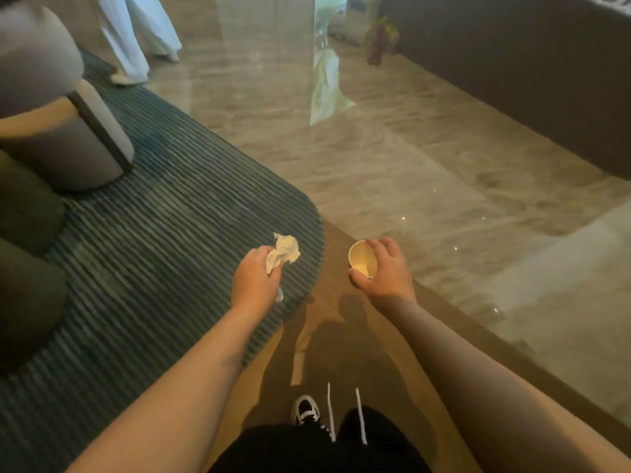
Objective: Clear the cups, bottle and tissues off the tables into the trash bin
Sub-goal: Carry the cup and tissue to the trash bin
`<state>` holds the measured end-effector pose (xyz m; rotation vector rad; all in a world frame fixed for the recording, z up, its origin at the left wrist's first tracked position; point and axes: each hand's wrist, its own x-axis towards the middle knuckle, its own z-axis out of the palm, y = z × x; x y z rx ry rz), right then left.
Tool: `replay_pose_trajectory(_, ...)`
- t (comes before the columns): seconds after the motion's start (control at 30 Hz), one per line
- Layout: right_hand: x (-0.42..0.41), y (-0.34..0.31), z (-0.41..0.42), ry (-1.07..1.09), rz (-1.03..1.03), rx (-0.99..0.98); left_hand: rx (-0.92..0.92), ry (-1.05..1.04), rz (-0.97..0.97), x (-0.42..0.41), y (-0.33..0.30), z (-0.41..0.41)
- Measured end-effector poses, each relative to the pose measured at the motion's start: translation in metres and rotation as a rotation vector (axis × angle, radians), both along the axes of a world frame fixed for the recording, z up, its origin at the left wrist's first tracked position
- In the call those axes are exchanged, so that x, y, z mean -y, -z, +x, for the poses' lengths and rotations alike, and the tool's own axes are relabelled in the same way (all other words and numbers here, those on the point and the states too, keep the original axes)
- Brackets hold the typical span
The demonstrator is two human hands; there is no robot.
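Fingers (384, 249) of the right hand (386, 274) curl round a tilted cup (362, 259), the left hand (254, 278) pinches a tissue (285, 252) — dregs could spill, or the loosely held tissue drop, walking to the bin.

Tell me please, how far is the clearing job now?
Picked up already: the left hand grips a crumpled tissue, and the right hand holds a paper cup that looks empty. Both are carried over the floor beside the striped rug. Left to do: dropping them; no trash bin, table or bottle shows here.
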<state>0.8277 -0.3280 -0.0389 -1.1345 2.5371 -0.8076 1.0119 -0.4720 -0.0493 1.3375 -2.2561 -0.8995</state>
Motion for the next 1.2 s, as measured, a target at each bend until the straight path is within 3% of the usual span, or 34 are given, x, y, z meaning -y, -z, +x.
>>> replay_pose_trajectory(0.47, 0.314, 0.036, -0.215, -0.219, -0.030, 0.042, 0.006, -0.203, 0.003, 0.259, 0.033, -0.185)
replay_pose_trajectory(0.7, 0.488, 0.012, -0.340, -0.374, 0.018, 0.076, 0.007, -0.370, -0.025, 0.407, 0.006, -0.296)
replay_pose_trajectory(1.2, 0.814, 0.030, -0.422, -0.580, 0.036, 0.076, 0.010, -0.550, -0.053, 0.683, 0.029, -0.375)
